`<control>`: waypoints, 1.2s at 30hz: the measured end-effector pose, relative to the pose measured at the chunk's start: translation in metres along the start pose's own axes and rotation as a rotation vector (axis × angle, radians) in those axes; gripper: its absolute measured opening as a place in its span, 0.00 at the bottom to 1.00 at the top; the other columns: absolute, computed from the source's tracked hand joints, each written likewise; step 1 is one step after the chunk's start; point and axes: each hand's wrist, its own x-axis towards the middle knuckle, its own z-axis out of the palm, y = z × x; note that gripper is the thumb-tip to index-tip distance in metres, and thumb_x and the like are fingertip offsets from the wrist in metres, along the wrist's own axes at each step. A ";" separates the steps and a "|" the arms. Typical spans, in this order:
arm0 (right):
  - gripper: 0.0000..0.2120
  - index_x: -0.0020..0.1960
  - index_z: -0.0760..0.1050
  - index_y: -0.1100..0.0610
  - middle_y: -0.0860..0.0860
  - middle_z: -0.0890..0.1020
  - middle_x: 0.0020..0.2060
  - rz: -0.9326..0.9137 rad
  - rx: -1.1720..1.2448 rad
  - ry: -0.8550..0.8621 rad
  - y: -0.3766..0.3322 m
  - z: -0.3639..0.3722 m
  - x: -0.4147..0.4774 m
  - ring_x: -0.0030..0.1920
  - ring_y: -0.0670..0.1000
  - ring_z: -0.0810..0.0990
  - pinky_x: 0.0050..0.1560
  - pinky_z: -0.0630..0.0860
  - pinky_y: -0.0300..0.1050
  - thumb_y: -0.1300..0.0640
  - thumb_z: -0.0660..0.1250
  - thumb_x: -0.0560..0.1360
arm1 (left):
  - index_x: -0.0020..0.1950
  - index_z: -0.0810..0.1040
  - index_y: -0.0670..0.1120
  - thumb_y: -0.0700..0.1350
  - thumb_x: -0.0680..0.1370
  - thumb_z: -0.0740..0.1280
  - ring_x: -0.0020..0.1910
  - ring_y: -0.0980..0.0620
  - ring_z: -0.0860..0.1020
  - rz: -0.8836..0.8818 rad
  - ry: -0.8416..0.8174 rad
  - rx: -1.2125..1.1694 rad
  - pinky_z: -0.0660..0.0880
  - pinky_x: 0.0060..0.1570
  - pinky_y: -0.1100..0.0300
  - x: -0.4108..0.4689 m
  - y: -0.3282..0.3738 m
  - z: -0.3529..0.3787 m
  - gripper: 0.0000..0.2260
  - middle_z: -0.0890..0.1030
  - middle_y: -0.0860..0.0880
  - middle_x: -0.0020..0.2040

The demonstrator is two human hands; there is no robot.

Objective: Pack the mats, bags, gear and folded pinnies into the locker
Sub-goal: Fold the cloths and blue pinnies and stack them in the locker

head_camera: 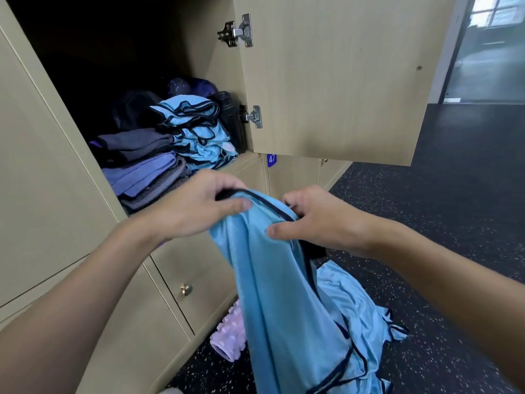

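Shiny cloth pinny [272, 280], matt wood-grain locker door [341, 81], polished metal hinges [241, 31], speckled floor [454, 194]

Rear of the locker [196, 61] lost in darkness — pinny [278, 308] cut off below.

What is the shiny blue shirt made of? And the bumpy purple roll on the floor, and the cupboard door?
The blue pinny, gripped by the left hand and right hand, looks like thin, slightly shiny synthetic mesh: it drapes limply and shows a fine weave. The purple roller seems soft foam, matte with moulded bumps. The locker door looks like pale wood-grain laminate board.
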 end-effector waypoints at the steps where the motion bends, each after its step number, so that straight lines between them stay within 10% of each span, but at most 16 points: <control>1: 0.07 0.47 0.78 0.64 0.61 0.83 0.40 0.004 -0.011 -0.008 0.000 -0.002 0.000 0.35 0.48 0.78 0.37 0.77 0.43 0.61 0.73 0.73 | 0.48 0.83 0.46 0.39 0.79 0.69 0.40 0.55 0.79 -0.018 0.070 -0.008 0.76 0.44 0.57 0.000 -0.002 -0.007 0.04 0.85 0.48 0.43; 9: 0.05 0.49 0.76 0.67 0.66 0.83 0.46 0.012 0.087 0.007 0.003 -0.006 0.001 0.34 0.51 0.80 0.35 0.79 0.45 0.69 0.69 0.74 | 0.41 0.78 0.54 0.36 0.80 0.66 0.38 0.64 0.75 -0.072 0.485 0.183 0.70 0.37 0.74 -0.003 -0.014 -0.037 0.13 0.79 0.59 0.40; 11: 0.02 0.47 0.78 0.67 0.65 0.83 0.42 0.012 0.096 0.009 0.001 -0.005 0.002 0.34 0.53 0.79 0.33 0.77 0.45 0.68 0.69 0.75 | 0.53 0.78 0.50 0.38 0.78 0.71 0.46 0.66 0.77 -0.099 0.353 0.147 0.72 0.48 0.75 -0.007 -0.012 -0.035 0.08 0.81 0.55 0.49; 15: 0.04 0.42 0.80 0.61 0.56 0.79 0.35 -0.033 0.085 0.023 -0.002 0.000 0.004 0.32 0.49 0.74 0.34 0.70 0.42 0.63 0.71 0.75 | 0.76 0.66 0.51 0.50 0.69 0.74 0.67 0.69 0.71 -0.041 -0.073 -0.107 0.66 0.65 0.74 -0.013 0.005 -0.008 0.36 0.74 0.59 0.69; 23: 0.03 0.48 0.80 0.60 0.57 0.82 0.39 -0.004 0.126 0.037 -0.002 0.000 0.003 0.35 0.48 0.77 0.38 0.74 0.40 0.60 0.70 0.77 | 0.46 0.82 0.44 0.43 0.80 0.67 0.33 0.61 0.72 -0.048 -0.047 -0.157 0.68 0.34 0.69 -0.005 0.000 0.013 0.06 0.80 0.51 0.36; 29: 0.05 0.43 0.79 0.57 0.51 0.83 0.36 0.027 0.013 0.094 0.000 -0.014 -0.002 0.29 0.41 0.77 0.31 0.72 0.34 0.61 0.67 0.78 | 0.44 0.81 0.44 0.42 0.82 0.65 0.39 0.48 0.70 -0.153 0.297 -0.073 0.68 0.38 0.57 -0.004 -0.018 -0.017 0.09 0.77 0.44 0.39; 36: 0.07 0.44 0.81 0.61 0.53 0.82 0.36 -0.035 0.056 0.055 -0.004 -0.004 -0.001 0.35 0.44 0.75 0.38 0.72 0.37 0.60 0.67 0.79 | 0.65 0.77 0.44 0.41 0.77 0.69 0.60 0.57 0.80 -0.042 -0.191 -0.295 0.75 0.60 0.66 -0.012 0.015 0.029 0.16 0.83 0.50 0.61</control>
